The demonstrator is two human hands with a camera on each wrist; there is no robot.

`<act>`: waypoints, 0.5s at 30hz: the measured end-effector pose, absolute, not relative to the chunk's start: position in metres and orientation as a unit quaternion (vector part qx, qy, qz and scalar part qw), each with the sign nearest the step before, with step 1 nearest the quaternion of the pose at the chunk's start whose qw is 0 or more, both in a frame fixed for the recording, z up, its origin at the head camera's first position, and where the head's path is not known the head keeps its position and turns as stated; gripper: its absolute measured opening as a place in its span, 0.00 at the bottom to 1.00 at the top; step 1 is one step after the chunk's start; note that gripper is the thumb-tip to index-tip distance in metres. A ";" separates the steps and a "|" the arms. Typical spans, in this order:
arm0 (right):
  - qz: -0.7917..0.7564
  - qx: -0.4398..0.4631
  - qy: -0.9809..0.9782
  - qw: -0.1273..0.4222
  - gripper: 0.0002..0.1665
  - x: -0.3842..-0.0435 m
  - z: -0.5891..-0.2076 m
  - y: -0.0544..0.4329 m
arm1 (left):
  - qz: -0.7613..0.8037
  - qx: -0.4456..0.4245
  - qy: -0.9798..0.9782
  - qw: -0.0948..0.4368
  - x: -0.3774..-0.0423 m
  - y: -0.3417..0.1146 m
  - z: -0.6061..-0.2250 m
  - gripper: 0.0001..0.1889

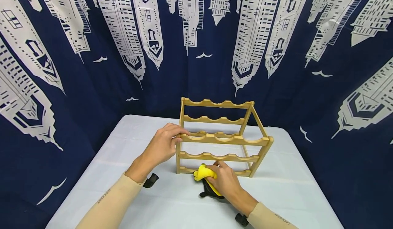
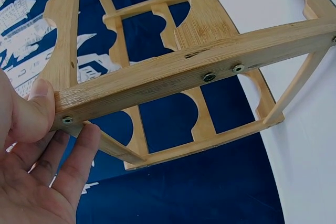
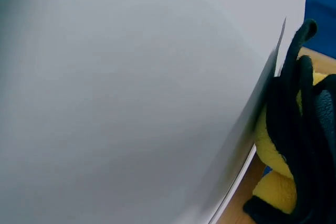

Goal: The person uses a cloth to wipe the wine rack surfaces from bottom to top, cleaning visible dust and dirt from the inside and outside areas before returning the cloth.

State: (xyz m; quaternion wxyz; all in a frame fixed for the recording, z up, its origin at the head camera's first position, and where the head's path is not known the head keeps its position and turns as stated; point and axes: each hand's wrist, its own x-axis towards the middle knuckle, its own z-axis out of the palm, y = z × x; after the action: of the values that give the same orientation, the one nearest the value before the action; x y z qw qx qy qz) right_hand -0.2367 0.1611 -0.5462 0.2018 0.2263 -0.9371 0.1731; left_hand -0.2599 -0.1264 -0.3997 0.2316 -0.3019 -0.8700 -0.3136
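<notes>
Wooden rack stands upright on the white-covered table, a little right of its middle and toward the far part, before the dark blue backdrop with its white skyline print. Starting at the left, the left hand grips the rack's near, upper left corner; in the left wrist view the thumb lies against the end of the bar and the fingers reach under it, so the hold is narrow and on wood. From that corner the scalloped rails run to the right, and this left-to-right line appears to be the rack's long axis; the scallops open upward and one long side points toward the person. By the lowest near rail is the yellow and black cloth, bunched, its yellow end to the far left and its dark part trailing to the near right. Furthest right, the right hand pinches the yellow part between thumb and curled fingers; whether the cloth touches the rail, I cannot tell. The step in hand looks like working the cloth at the rack's lower near side while the left hand steadies the frame. The next move seems to call for a firm left hold and a light pass with the cloth, so that the frame does not slide.
</notes>
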 end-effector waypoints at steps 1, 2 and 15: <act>0.173 0.219 -0.939 0.202 0.24 -0.237 -0.546 0.164 | -0.314 -0.302 -0.869 0.234 -0.259 -0.127 -0.399 0.19; 0.172 0.212 -0.940 0.203 0.24 -0.237 -0.546 0.167 | -0.313 -0.300 -0.870 0.236 -0.259 -0.127 -0.398 0.19; 0.131 0.191 -0.950 0.210 0.27 -0.231 -0.544 0.207 | -0.318 -0.302 -0.868 0.233 -0.260 -0.123 -0.399 0.19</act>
State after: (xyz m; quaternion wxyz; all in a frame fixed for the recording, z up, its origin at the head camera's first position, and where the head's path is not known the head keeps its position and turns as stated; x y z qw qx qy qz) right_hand -0.2306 0.2072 -0.5443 0.2104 0.1905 -0.9498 0.1313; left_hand -0.2599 -0.1231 -0.3992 0.2327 -0.3024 -0.8680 -0.3179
